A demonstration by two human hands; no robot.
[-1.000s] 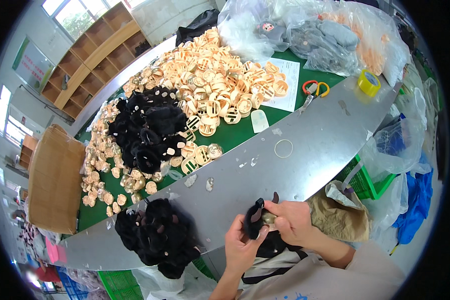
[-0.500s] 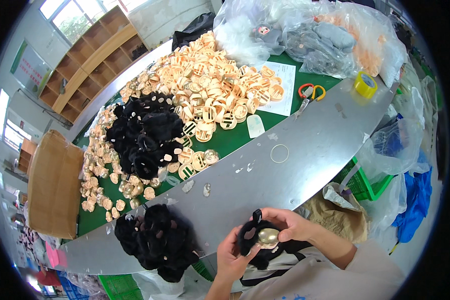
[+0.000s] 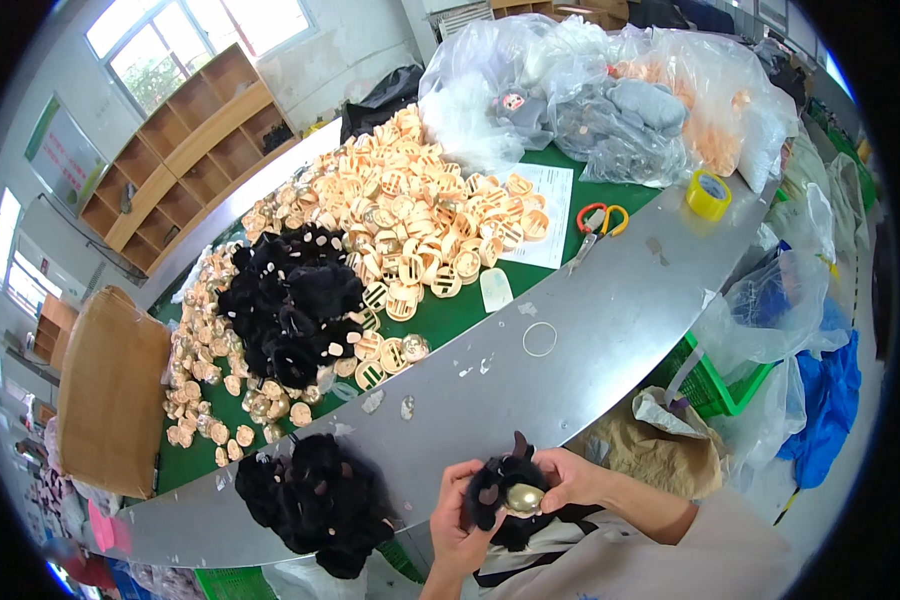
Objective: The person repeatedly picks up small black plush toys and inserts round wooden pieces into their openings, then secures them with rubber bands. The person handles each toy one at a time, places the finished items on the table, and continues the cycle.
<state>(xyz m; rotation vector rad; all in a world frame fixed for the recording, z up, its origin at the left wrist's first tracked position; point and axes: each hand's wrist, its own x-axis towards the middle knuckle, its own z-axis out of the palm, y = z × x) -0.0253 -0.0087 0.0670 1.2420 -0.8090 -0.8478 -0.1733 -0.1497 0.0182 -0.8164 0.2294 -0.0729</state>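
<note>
Between my hands is a small black plush toy point(image 3: 484, 488) with brownish ears, one pointing up. A shiny gold rounded piece point(image 3: 525, 500) sits at its front opening; how far it goes in is hidden. My left hand point(image 3: 458, 520) is closed round the toy's left side, the thumb below. On the other side, my right hand point(image 3: 574, 482) grips the toy, its thumb against the gold piece. A heap of similar black plush pieces point(image 3: 315, 500) lies to the left on the near metal edge of the table.
Beige plastic shells point(image 3: 410, 200) and more black plush point(image 3: 295, 300) cover the green tabletop point(image 3: 470, 305). Scissors point(image 3: 595, 235), yellow tape point(image 3: 708, 195) and a thin ring point(image 3: 540, 340) lie toward the right. A cardboard box point(image 3: 110, 395) stands left; a green crate point(image 3: 720, 385) stands right.
The plush toy has turned slightly in my hands, so its ear now stands up at the top. My right thumb stays by the gold piece. The whole view has shifted a little.
</note>
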